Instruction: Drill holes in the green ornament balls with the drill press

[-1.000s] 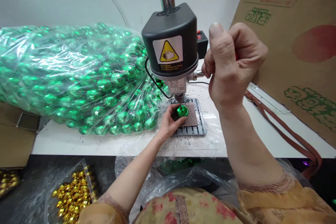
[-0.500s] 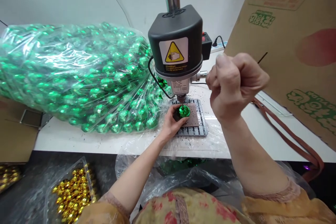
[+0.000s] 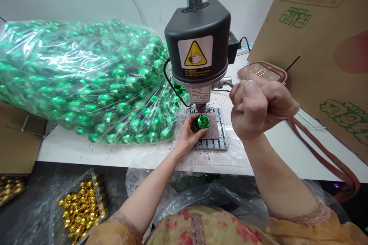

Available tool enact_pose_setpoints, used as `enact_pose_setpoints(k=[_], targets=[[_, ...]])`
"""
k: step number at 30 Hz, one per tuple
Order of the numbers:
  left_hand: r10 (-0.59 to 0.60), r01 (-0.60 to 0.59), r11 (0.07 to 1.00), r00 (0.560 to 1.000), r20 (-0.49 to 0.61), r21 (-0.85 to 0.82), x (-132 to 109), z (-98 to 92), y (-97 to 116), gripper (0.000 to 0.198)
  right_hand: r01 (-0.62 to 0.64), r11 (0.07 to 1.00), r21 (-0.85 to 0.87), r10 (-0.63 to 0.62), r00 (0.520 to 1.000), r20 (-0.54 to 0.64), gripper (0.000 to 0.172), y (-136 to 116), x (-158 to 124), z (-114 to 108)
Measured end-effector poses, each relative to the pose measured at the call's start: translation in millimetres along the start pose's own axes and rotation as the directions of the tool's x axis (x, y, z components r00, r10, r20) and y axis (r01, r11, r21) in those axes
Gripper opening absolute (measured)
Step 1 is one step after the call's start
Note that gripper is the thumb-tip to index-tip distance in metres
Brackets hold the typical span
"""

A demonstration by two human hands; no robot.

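My left hand [image 3: 187,137] pinches a shiny green faceted ball [image 3: 203,122] between thumb and fingers. The ball rests on a small brown board [image 3: 213,132], which lies on the slotted metal base [image 3: 224,143] of a black drill press [image 3: 197,38]. Directly over the ball is the drill chuck [image 3: 200,107]; whether the bit has entered the ball I cannot tell. My right hand [image 3: 260,107] is closed in a fist around the press's feed lever [image 3: 230,83], most of which the fingers hide.
A big clear bag of green balls [image 3: 100,84] fills the left of the white table [image 3: 86,153]. Behind my right hand lies a brown purse [image 3: 263,72] with a strap. A cardboard box [image 3: 322,65] stands at right. Lower left, a clear bin [image 3: 99,195] holds gold balls. Dark shavings surround the base.
My right hand has come down somewhat with the lever, uncovering the purse behind it. The view has shifted slightly. My left hand still holds the green ball under the chuck.
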State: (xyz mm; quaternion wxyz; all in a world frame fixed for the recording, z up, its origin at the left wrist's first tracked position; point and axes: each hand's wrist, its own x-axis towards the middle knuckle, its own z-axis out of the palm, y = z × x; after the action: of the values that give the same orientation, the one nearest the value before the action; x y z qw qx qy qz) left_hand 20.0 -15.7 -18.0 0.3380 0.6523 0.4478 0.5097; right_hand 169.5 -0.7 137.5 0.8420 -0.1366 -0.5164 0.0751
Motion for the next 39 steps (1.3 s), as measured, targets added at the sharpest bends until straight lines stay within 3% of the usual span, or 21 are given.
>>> enact_pose_setpoints(k=[6,22,26,28,31,34,36,37,39], targets=[[-0.017,0.017,1.000,1.000,0.007,-0.025,-0.9,0.4,0.4,0.054,0.080,0.997,-0.012,-0.081,0.997,-0.012,0.050,6.3,-5.1,-5.4],[-0.039,0.040,0.998,0.999,0.014,-0.052,-2.7,-1.5,-0.8,0.053,0.145,0.988,0.051,-0.150,0.982,0.115,0.046,6.7,-19.1,-19.6],[-0.052,0.053,0.996,0.998,0.020,-0.067,-0.3,-0.5,-2.7,0.053,0.060,0.998,-0.011,-0.059,0.996,0.074,0.052,-1.4,-7.2,-11.4],[-0.062,0.062,0.996,0.998,0.000,-0.061,1.4,1.1,-1.1,0.053,-0.062,0.997,-0.053,0.062,0.998,-0.006,0.053,-6.5,9.0,-1.7],[-0.056,0.057,0.998,0.992,-0.111,0.012,-4.3,3.1,8.9,0.050,-0.230,0.971,-0.069,0.230,0.973,0.000,0.052,-10.3,34.4,11.8],[0.112,-0.071,0.974,0.977,-0.183,0.214,-30.5,0.7,25.2,0.044,-0.228,0.972,-0.051,0.229,0.973,0.018,0.048,-9.3,46.4,17.5],[0.340,-0.312,0.899,0.940,-0.040,0.306,-58.2,-4.0,33.9,0.045,-0.196,0.980,-0.028,0.197,0.980,0.027,0.045,-7.8,46.4,17.6],[0.453,-0.453,0.830,0.888,0.080,0.324,-73.3,-7.1,36.1,0.047,-0.184,0.983,-0.021,0.185,0.982,0.029,0.044,-7.3,45.3,17.2],[0.599,-0.672,0.652,0.740,0.307,0.351,-102.1,-14.1,35.7,0.043,-0.173,0.985,-0.023,0.173,0.985,0.025,0.044,-6.6,42.7,16.5]])
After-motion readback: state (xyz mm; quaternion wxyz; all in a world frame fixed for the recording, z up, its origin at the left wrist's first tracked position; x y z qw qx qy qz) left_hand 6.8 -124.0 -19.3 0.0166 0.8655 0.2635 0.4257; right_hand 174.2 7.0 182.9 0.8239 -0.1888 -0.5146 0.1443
